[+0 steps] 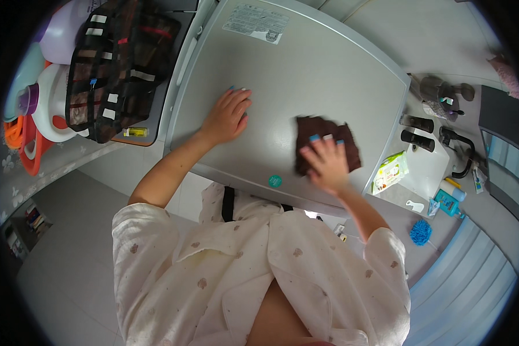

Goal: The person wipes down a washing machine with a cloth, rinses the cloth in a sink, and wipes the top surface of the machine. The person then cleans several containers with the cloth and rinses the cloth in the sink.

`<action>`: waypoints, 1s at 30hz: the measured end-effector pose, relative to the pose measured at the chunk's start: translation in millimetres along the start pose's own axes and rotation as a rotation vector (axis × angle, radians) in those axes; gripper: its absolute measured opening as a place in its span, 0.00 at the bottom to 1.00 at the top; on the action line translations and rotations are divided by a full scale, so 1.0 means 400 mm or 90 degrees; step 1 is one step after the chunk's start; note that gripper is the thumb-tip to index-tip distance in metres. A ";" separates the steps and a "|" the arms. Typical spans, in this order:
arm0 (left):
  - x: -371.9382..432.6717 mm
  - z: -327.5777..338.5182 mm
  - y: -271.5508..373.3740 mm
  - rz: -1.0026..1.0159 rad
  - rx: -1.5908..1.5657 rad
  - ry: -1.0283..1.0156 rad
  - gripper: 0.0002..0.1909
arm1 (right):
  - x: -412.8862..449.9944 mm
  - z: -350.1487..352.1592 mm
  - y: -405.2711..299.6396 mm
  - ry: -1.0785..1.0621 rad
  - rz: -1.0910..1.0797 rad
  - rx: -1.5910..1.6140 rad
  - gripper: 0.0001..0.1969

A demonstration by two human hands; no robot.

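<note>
Flat under my right hand [327, 163] is a dark brown cloth [349, 142], its edges slightly blurred and creased. The fingers are spread over it and press it to the grey top panel [281, 86] of a household appliance. My left hand [229, 114] rests on the same panel further left, holding nothing, with its fingers a little bent. A round green sticker [275, 181] is on the panel near its front edge. Towards the back left corner is a worn printed label [257, 22] with a torn lower edge.
On the left, a dark mesh bag [112, 73] lies beside detergent bottles [54, 104] and a yellow lighter [136, 132]. To the right are a wet wipes pack [390, 172], a white washbasin [428, 166], a black faucet [462, 149] and a blue bottle [447, 202].
</note>
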State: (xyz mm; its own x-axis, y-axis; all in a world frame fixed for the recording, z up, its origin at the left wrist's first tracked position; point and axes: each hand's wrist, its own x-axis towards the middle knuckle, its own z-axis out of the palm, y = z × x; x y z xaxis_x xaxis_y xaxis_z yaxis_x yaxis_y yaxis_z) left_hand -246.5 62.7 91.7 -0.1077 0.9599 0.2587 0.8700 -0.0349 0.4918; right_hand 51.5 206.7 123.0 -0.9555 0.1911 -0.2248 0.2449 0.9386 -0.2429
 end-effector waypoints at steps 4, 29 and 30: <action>0.010 0.001 0.006 -0.002 0.023 -0.008 0.14 | 0.056 -0.032 0.291 0.230 0.297 -0.048 0.32; 0.012 -0.001 -0.002 0.002 0.062 -0.031 0.16 | 0.158 -0.072 0.413 0.200 0.548 -0.100 0.38; 0.014 -0.001 0.001 0.004 0.052 -0.034 0.16 | 0.221 -0.082 0.428 0.221 0.530 -0.099 0.38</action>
State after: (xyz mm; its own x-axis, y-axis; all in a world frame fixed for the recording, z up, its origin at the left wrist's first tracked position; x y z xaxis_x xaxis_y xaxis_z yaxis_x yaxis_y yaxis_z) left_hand -246.9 68.1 93.7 -0.0786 0.9734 0.2151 0.9070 -0.0198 0.4207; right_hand 3.5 393.6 92.4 -0.4826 0.8752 0.0322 0.8758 0.4827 0.0062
